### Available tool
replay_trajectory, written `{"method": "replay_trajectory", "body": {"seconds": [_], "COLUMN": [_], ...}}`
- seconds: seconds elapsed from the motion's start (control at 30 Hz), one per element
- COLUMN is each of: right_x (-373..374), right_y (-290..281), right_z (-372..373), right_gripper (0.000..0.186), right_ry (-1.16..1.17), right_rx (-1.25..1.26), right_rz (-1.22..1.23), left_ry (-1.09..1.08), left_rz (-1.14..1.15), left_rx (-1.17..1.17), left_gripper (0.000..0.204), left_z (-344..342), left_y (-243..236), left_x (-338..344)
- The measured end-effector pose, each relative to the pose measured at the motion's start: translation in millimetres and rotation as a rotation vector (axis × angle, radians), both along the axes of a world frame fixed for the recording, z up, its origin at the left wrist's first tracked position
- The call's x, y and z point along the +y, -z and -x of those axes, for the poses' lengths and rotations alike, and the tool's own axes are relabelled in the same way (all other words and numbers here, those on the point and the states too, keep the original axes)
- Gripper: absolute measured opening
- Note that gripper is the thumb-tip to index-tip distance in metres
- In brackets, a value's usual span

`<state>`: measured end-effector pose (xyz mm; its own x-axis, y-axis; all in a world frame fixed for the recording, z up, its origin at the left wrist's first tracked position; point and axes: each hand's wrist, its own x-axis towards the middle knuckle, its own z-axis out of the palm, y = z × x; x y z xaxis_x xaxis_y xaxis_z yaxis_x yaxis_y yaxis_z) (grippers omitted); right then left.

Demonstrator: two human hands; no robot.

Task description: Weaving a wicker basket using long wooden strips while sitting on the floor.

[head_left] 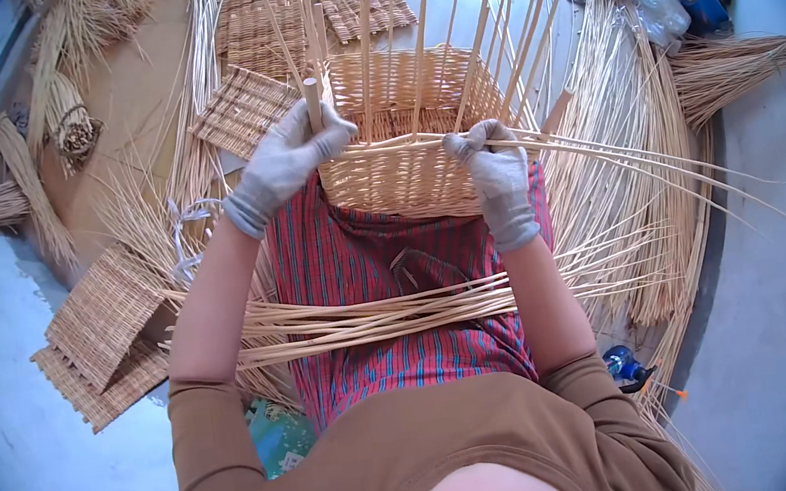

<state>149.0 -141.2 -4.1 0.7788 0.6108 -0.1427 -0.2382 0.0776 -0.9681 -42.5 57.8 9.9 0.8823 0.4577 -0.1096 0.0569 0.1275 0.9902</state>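
Note:
A rectangular wicker basket (402,182), partly woven, rests against my lap with tall upright stakes (424,23) rising from its walls. My left hand (288,163), in a grey-white work glove, is closed around a thick corner post (313,105) at the basket's left side, its thumb stretched along the rim. At the right front corner, my gloved right hand (495,177) pinches several pale wicker rods (620,156) at the rim. Their loose ends fan out to the right. The fingertips of both hands are partly hidden.
A bunch of loose rods (383,318) lies across the striped cloth (315,256) on my lap. Woven panels (109,313) are at the left, others beyond the basket. Long rods (618,107) cover the floor at right. A blue bottle (619,361) sits near my right elbow.

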Motion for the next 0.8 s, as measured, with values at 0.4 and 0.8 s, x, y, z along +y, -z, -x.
{"method": "replay_trajectory", "body": {"seconds": [0.4, 0.8], "right_x": [123, 0], "right_y": [-88, 17], "right_z": [11, 16], "right_gripper": [0.073, 0.012], "right_ry": [-0.185, 0.047], "right_rx": [-1.469, -0.517], "right_rz": [0.302, -0.482], "left_ry": [-0.335, -0.323], "left_rz": [-0.057, 0.010], "left_rx": [-0.042, -0.122], "left_gripper": [0.025, 0.032], "left_z": [-20, -15], "left_y": [42, 37], "left_x": [-20, -17]}}
